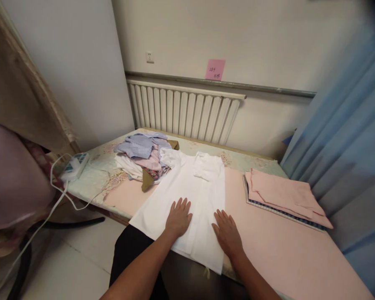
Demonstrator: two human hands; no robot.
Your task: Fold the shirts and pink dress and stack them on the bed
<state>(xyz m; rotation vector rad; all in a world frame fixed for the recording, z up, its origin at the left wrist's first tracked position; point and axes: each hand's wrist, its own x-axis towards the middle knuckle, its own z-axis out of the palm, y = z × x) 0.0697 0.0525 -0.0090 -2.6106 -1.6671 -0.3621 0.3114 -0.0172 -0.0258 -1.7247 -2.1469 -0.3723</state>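
Note:
A white shirt [203, 196] lies spread over the table, its collar end toward the wall and its lower edge hanging over the near side. My left hand [178, 217] rests flat on the shirt's lower left part, fingers stretched out. On the right edge of the shirt lies my right hand [226, 233], also flat with fingers extended. Neither hand grips anything. Touching the shirt's upper left is a heap of crumpled clothes [139, 152] in blue, pink, white and olive.
Folded pink cloth [281, 191] sits on checked fabric at the right of the table [268, 254]. A power strip [76, 166] with white cords is at the left end. Behind stands a radiator [187, 110]; a blue curtain [346, 137] hangs at right.

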